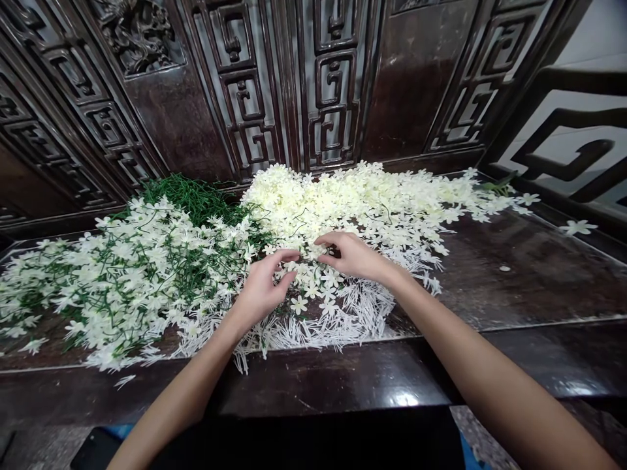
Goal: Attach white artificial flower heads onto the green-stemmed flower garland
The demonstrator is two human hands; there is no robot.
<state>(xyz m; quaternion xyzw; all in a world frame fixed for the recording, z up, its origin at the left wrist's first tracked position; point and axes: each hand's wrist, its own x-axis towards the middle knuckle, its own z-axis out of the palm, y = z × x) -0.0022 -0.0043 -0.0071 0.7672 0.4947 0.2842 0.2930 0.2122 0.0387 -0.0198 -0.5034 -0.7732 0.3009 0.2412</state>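
Both my hands meet over a heap of small white artificial flowers (362, 196) on a dark wooden bench (529, 274). My left hand (262, 287) has its thumb and forefinger pinched near a small flower at the pile's front. My right hand (353, 256) curls its fingers into the loose blossoms, touching them. What each hand grips is too small to tell. Below the hands lies a spread of thin white plastic stems (337, 320). To the left lie assembled sprays of white flowers on green wire stems (137, 267).
A carved dark wooden backrest (294, 85) rises behind the bench. A carved armrest (568, 150) stands at the right. A few stray flowers (578, 227) lie on the right part of the seat. The bench's front edge (343, 378) runs below my forearms.
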